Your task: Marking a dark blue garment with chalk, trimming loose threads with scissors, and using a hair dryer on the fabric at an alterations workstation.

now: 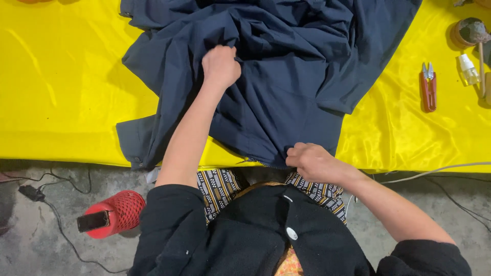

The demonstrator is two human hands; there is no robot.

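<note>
A dark navy garment (286, 76) lies spread and rumpled over a table covered in shiny yellow cloth (66, 92). My left hand (221, 65) is closed in a fist on a fold of the garment near its middle. My right hand (312, 161) pinches the garment's lower hem at the table's near edge, close to a zipper. A cuffed sleeve of the garment (134, 145) hangs toward the near left edge.
Red thread snips (428, 87), a small clear spray bottle (468, 70) and a round brown object with a stick (469, 31) lie at the right of the table. On the concrete floor a red mesh stool (120, 212) carries a phone (93, 221); cables run beside it.
</note>
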